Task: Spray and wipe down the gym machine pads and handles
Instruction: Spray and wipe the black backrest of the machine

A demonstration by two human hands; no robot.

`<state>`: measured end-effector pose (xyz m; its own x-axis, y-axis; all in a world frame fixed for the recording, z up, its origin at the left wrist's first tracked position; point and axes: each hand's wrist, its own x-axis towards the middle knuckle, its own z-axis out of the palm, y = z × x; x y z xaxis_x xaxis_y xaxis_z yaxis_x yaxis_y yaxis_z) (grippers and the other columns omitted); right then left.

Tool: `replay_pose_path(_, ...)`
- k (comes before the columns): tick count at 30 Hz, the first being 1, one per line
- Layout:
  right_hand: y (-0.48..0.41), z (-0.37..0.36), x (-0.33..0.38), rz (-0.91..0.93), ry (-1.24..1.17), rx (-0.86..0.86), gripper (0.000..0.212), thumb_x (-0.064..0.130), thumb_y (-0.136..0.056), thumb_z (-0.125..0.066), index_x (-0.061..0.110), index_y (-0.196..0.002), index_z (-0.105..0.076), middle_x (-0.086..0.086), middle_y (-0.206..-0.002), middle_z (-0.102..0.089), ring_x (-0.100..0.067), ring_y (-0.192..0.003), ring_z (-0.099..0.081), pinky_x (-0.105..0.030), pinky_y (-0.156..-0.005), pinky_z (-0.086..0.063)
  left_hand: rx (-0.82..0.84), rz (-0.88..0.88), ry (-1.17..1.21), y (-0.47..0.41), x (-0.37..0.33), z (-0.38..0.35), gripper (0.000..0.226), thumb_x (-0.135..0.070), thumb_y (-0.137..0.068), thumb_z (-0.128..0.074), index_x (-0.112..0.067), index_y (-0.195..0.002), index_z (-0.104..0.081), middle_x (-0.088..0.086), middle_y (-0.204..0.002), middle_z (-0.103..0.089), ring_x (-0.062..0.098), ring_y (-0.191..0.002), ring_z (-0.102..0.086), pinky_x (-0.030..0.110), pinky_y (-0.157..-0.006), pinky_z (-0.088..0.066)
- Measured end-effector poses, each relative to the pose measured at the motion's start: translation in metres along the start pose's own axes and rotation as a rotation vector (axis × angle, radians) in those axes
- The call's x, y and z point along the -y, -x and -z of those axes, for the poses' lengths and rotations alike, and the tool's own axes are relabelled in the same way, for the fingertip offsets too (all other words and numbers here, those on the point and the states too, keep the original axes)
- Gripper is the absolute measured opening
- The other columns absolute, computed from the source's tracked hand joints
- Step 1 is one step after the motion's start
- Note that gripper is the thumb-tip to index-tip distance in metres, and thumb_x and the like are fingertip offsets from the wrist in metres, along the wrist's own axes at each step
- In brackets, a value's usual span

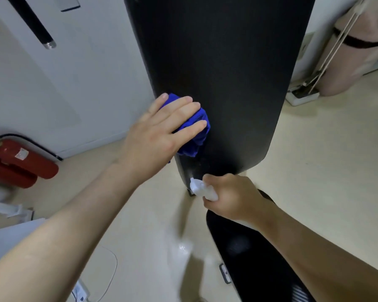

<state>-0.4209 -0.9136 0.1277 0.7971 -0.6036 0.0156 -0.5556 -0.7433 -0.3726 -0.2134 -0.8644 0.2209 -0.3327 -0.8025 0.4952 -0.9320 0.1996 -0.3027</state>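
Observation:
A long black back pad (223, 68) of the gym machine fills the middle of the head view. My left hand (162, 129) presses a bunched blue cloth (196, 131) flat against the pad's lower left part, fingers spread over it. Just below the pad's lower edge, my right hand (234, 197) is closed around a white spray bottle (202, 189), whose nozzle points up and left toward the pad. A second black pad, the seat (253, 253), lies under my right forearm.
A red fire extinguisher (20, 162) lies on the pale floor by the white wall at left. A black handle bar (34, 25) hangs at upper left. A white machine frame with cables (327, 59) stands at right. A white cord and power strip (83, 288) lie on the floor.

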Motion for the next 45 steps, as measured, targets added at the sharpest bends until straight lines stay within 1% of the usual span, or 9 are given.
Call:
replay_pose_path(7, 0.010, -0.017, -0.023, 0.077, 0.096, 0.006, 0.027, 0.040, -0.079, -0.056, 0.034, -0.104, -0.049, 0.010, -0.065, -0.047, -0.016, -0.059, -0.043, -0.027, -0.052, -0.032, -0.042, 0.040, -0.060, 0.028, -0.046, -0.054, 0.044, 0.000, -0.092, -0.057, -0.017, -0.133, -0.059, 0.009, -0.142, -0.052, 0.027, -0.135, -0.044, 0.048, -0.116, -0.021)
replay_pose_path(12, 0.018, -0.018, -0.057, 0.204, 0.181, 0.084, 0.036, 0.040, -0.079, -0.043, 0.035, -0.115, -0.047, 0.010, -0.076, -0.055, -0.016, -0.061, -0.039, -0.024, -0.047, -0.017, 0.146, 0.017, -0.119, 0.065, -0.088, -0.101, 0.054, -0.003, -0.093, -0.048, -0.018, -0.144, -0.044, 0.005, -0.153, -0.039, 0.023, -0.142, -0.027, 0.048, -0.118, -0.009)
replay_pose_path(18, 0.017, -0.021, -0.106, 0.177, 0.190, 0.131, 0.019, 0.033, -0.081, -0.047, 0.034, -0.099, -0.043, 0.004, -0.072, -0.057, -0.022, -0.065, -0.052, -0.032, -0.056, -0.042, 0.161, 0.093, -0.178, 0.083, -0.132, -0.152, 0.055, -0.003, -0.091, -0.045, -0.019, -0.144, -0.045, 0.004, -0.151, -0.042, 0.022, -0.141, -0.028, 0.046, -0.119, -0.005)
replay_pose_path(23, 0.004, -0.039, -0.141, 0.258, 0.291, 0.083, 0.032, 0.040, -0.082, -0.052, 0.038, -0.113, -0.044, 0.010, -0.066, -0.045, -0.019, -0.065, -0.047, -0.032, -0.053, -0.034, 0.020, 0.108, -0.233, 0.097, -0.138, -0.171, 0.063, 0.001, -0.082, -0.051, -0.018, -0.142, -0.048, 0.012, -0.149, -0.043, 0.028, -0.139, -0.035, 0.049, -0.116, -0.021)
replay_pose_path(28, 0.003, -0.069, -0.163, 0.302, 0.333, -0.064, 0.033, 0.043, -0.084, -0.051, 0.037, -0.116, -0.045, 0.008, -0.073, -0.055, -0.021, -0.068, -0.053, -0.032, -0.058, -0.038, -0.334, 0.396, -0.171, 0.097, -0.127, -0.178, 0.050, 0.001, -0.089, -0.062, -0.013, -0.136, -0.051, 0.022, -0.144, -0.044, 0.038, -0.136, -0.038, 0.057, -0.109, -0.033)
replay_pose_path(33, 0.010, -0.085, -0.174, 0.273, 0.410, -0.269, 0.026, 0.047, -0.084, -0.050, 0.033, -0.105, -0.045, 0.008, -0.067, -0.048, -0.023, -0.065, -0.050, -0.031, -0.050, -0.030, -0.536, 0.488, -0.127, 0.084, -0.139, -0.205, 0.044, -0.006, -0.092, -0.054, -0.010, -0.135, -0.050, 0.025, -0.143, -0.043, 0.040, -0.137, -0.034, 0.058, -0.110, -0.030)
replay_pose_path(38, 0.015, -0.096, -0.187, 0.220, 0.394, -0.427, 0.035, 0.041, -0.086, -0.050, 0.033, -0.118, -0.039, 0.007, -0.067, -0.043, -0.026, -0.066, -0.049, -0.031, -0.054, -0.032, -0.547, 0.510, -0.228, 0.077, -0.146, -0.211, 0.044, -0.012, -0.093, -0.053, -0.008, -0.137, -0.051, 0.023, -0.144, -0.042, 0.039, -0.138, -0.033, 0.057, -0.113, -0.025)
replay_pose_path(41, 0.019, -0.096, -0.196, 0.150, 0.370, -0.473, 0.034, 0.040, -0.086, -0.051, 0.031, -0.118, -0.041, 0.003, -0.074, -0.049, -0.028, -0.069, -0.050, -0.032, -0.058, -0.035, -0.462, 0.399, -0.345, 0.058, -0.159, -0.225, 0.045, -0.021, -0.093, -0.054, -0.011, -0.137, -0.054, 0.019, -0.145, -0.045, 0.034, -0.138, -0.035, 0.051, -0.116, -0.017)
replay_pose_path(45, 0.026, -0.100, -0.207, 0.092, 0.314, -0.485, 0.032, 0.041, -0.087, -0.051, 0.029, -0.115, -0.042, 0.000, -0.086, -0.061, -0.031, -0.081, -0.061, -0.032, -0.060, -0.036, -0.318, 0.072, -0.445, 0.013, -0.170, -0.258, 0.044, -0.020, -0.082, -0.072, -0.013, -0.125, -0.067, 0.015, -0.132, -0.060, 0.028, -0.129, -0.049, 0.049, -0.108, -0.032)
